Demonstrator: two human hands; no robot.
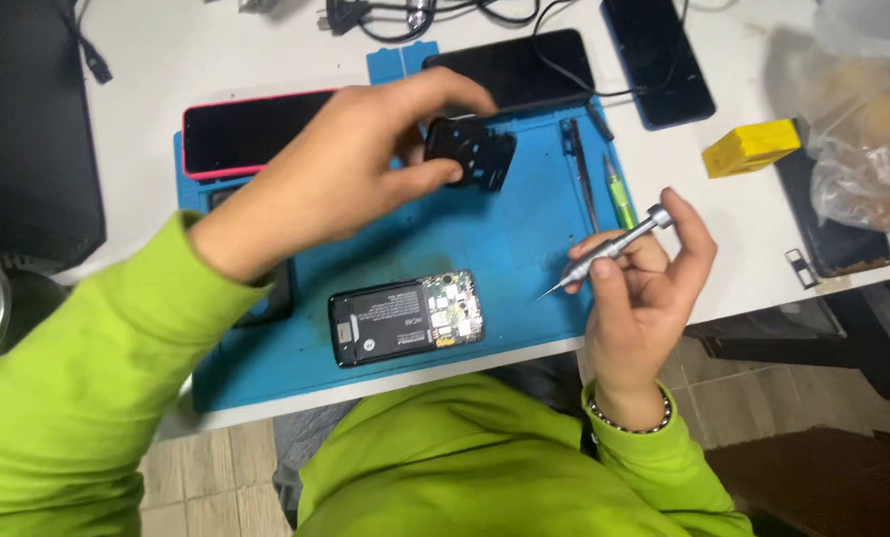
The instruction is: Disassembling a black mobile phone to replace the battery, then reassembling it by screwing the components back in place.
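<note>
My left hand (351, 159) is raised over the blue work mat (525, 219) and pinches a small black plastic cover plate (472, 154) with cut-outs between thumb and fingers. My right hand (644, 273) grips a slim metal precision screwdriver (614, 247), its tip pointing left and down. An opened phone (407, 318) lies on the mat near the front edge, with its black battery and circuit board exposed. It sits between my two hands, untouched.
A pink-edged phone (251, 129) lies at the mat's back left, two dark phones (525, 70) (657, 60) behind. A green-handled tool (620, 199) and tweezers (579, 164) rest on the mat's right. A yellow block (751, 146), plastic bags (863, 119) and cables (435, 15) are nearby.
</note>
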